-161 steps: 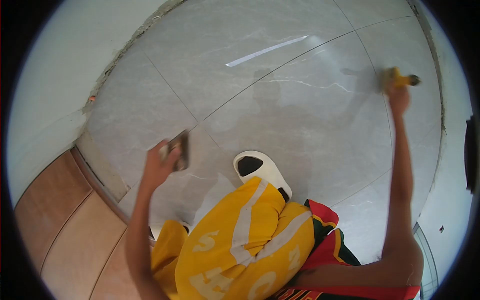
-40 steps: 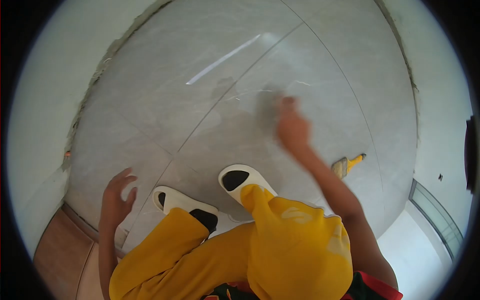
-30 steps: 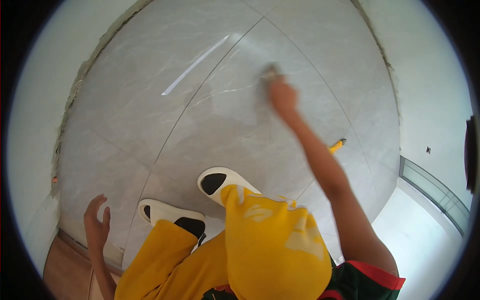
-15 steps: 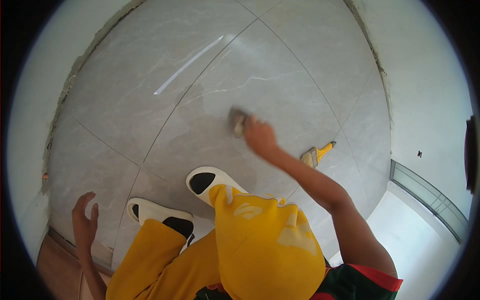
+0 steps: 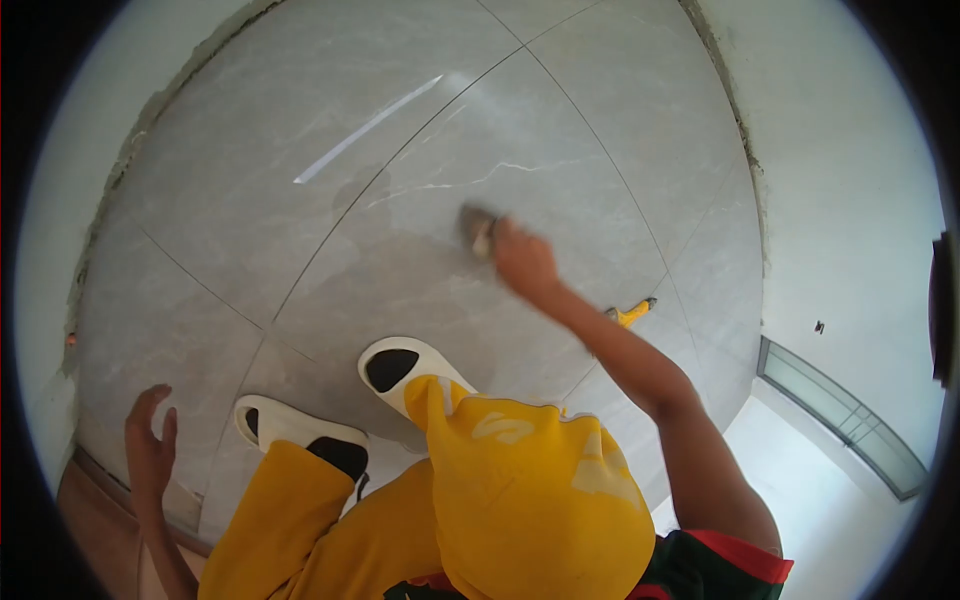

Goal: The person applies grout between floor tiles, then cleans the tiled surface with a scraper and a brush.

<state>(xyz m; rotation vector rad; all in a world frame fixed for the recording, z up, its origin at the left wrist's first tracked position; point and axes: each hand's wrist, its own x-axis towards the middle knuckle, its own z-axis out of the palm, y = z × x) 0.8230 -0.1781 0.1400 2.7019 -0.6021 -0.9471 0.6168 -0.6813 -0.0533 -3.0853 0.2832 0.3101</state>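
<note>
My right hand is closed on a small hand tool with a dark flat end and a pale part, smeared by motion. The tool is low over the grey marbled floor tile, in front of my feet. A yellow-handled paintbrush lies on the floor beyond my right forearm, which hides its bristle end. At the lower left, my left hand hangs with fingers loosely curved and the thumb apart, nothing in it.
My feet in white-and-black slip-on shoes rest on the tiles. Pale walls rise on both sides, with rough edging along the floor. A bright narrow white strip shows on the tile. A glazed frame is at the right.
My right hand and the tool have shifted slightly forward over the tile. The view has shifted a little, and my forearm now covers more of the paintbrush.
</note>
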